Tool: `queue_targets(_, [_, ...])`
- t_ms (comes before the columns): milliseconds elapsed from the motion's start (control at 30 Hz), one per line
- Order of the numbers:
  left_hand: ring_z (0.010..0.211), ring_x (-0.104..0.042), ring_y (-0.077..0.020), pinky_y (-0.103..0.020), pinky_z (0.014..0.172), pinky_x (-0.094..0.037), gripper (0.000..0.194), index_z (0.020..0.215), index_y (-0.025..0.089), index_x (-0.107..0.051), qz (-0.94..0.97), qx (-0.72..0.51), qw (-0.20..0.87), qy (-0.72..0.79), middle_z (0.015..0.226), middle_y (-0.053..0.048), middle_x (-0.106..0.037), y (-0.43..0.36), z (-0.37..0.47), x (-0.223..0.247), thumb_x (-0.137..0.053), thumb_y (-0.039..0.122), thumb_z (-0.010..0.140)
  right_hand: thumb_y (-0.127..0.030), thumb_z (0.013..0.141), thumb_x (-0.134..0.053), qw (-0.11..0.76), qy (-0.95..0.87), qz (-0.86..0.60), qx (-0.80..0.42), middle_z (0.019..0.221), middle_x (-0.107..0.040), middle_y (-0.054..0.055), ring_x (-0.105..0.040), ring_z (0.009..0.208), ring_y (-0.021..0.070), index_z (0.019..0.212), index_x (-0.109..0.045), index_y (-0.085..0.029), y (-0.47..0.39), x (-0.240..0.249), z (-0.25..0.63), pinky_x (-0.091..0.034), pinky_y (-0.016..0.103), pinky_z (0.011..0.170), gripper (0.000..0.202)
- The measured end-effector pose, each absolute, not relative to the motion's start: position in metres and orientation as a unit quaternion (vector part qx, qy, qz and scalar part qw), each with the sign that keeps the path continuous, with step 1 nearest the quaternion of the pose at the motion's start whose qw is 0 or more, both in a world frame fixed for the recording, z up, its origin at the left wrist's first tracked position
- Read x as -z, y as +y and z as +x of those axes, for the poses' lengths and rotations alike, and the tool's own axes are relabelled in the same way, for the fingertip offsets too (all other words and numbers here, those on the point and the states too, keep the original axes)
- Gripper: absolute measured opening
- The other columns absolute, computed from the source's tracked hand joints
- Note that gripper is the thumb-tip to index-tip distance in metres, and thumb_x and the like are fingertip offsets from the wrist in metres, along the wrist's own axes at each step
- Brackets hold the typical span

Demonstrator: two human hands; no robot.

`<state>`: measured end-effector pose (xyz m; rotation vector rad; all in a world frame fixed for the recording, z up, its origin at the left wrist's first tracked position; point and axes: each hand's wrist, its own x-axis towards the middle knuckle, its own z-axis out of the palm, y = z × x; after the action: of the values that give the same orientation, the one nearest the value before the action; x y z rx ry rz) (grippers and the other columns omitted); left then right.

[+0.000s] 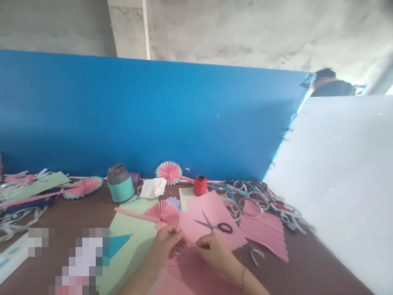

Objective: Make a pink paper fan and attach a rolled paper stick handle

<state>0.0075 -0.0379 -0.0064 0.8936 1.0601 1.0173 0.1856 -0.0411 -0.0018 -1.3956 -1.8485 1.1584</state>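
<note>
Low over the table, my left hand [168,246] and my right hand [216,249] face each other with fingertips pinched. Both are closed on a narrow piece of pink paper [189,241]; its exact shape is partly hidden by the fingers. Just beyond my left hand lies a pleated pink paper fan [162,212] with a pink paper strip [135,214] running left from it. Scissors [211,225] with black handles lie apart on a pink sheet [211,205], beyond my right hand. More pink paper [193,276] is under my wrists.
A red thread spool [200,186], white tissue [153,187] and teal-and-grey container [120,182] stand along the blue partition [138,119]. Finished-looking fans [168,173] lie at the back and left. Cables [251,205] and pleated pink paper [265,231] cover the right.
</note>
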Motion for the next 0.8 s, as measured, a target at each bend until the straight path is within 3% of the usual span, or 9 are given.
queue_targets(133, [0.059, -0.064, -0.0142, -0.021, 0.053, -0.044, 0.036, 0.066, 0.014, -0.062, 0.38, -0.467, 0.646, 0.47, 0.061, -0.004, -0.068, -0.035, 0.004, 0.004, -0.072, 0.049, 0.062, -0.039, 0.076, -0.053, 0.262, -0.687, -0.486, -0.472, 0.042, -0.037, -0.004, -0.031, 0.043, 0.007, 0.042, -0.042, -0.016, -0.033, -0.002, 0.197, -0.023, 0.021, 0.044, 0.043])
queue_targets(367, [0.061, -0.066, -0.0157, -0.021, 0.053, -0.045, 0.031, 0.066, 0.014, -0.063, 0.361, -0.478, 0.607, 0.522, 0.066, -0.005, -0.07, -0.027, -0.008, 0.003, -0.072, 0.044, 0.062, -0.031, 0.071, -0.059, 0.227, -0.682, -0.508, -0.475, 0.045, -0.054, -0.002, -0.044, 0.043, 0.0081, 0.051, -0.062, -0.015, -0.022, 0.0, 0.229, -0.033, 0.019, 0.043, 0.026])
queue_targets(567, [0.063, -0.065, -0.0156, -0.022, 0.054, -0.045, 0.03, 0.071, 0.013, -0.063, 0.332, -0.498, 0.566, 0.567, 0.073, -0.009, -0.072, -0.023, -0.017, 0.004, -0.069, 0.041, 0.063, -0.033, 0.072, -0.057, 0.218, -0.657, -0.507, -0.513, 0.05, -0.063, 0.002, -0.057, 0.048, 0.0117, 0.056, -0.065, -0.015, -0.016, -0.005, 0.247, -0.042, 0.021, 0.05, 0.026])
queue_targets(700, [0.06, -0.064, -0.015, -0.023, 0.053, -0.042, 0.032, 0.074, 0.012, -0.062, 0.342, -0.491, 0.546, 0.586, 0.071, -0.01, -0.071, -0.022, -0.018, 0.002, -0.065, 0.042, 0.064, -0.033, 0.078, -0.05, 0.233, -0.679, -0.598, -0.355, 0.053, -0.064, 0.002, -0.057, 0.053, 0.0146, 0.059, -0.065, -0.015, -0.003, 0.003, 0.261, -0.039, 0.023, 0.051, 0.03])
queue_targets(800, [0.053, -0.061, -0.0134, -0.021, 0.048, -0.038, 0.029, 0.08, 0.014, -0.059, 0.354, -0.477, 0.527, 0.608, 0.066, -0.006, -0.07, -0.025, -0.014, -0.001, -0.062, 0.038, 0.064, -0.017, 0.08, -0.041, 0.252, -0.653, -0.687, -0.195, 0.082, -0.069, 0.007, -0.06, 0.078, 0.0201, 0.08, -0.068, -0.017, 0.006, 0.008, 0.276, -0.04, 0.027, 0.064, 0.027])
